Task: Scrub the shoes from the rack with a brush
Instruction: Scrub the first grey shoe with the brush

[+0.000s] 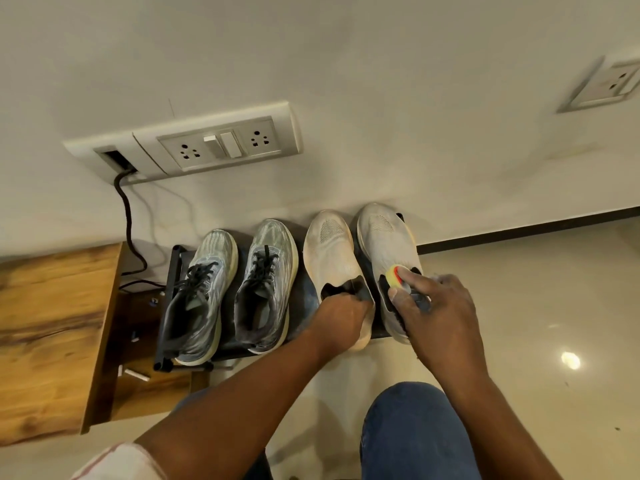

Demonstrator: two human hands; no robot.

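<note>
Cream slip-on shoes (330,258) sat on the black rack (173,306). Left hand (343,315) gripped the heel collar of one; right hand (436,306), beside it, clutched a brush (398,277) against the other cream shoe (384,237). Grey laced sneakers (266,282) stood left of both hands.

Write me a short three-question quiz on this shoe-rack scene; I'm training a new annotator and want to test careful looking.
1. True or false: the left hand grips the heel opening of the inner white slip-on knit shoe.
2. Which shoe does the dark-bristled brush with yellow and red top, held in the right hand, rest on? A) a grey lace-up running shoe B) the outer white slip-on knit shoe C) the wooden cabinet
3. How many shoes stand on the black metal rack?

Key: 1 true; 2 B; 3 four.
</note>
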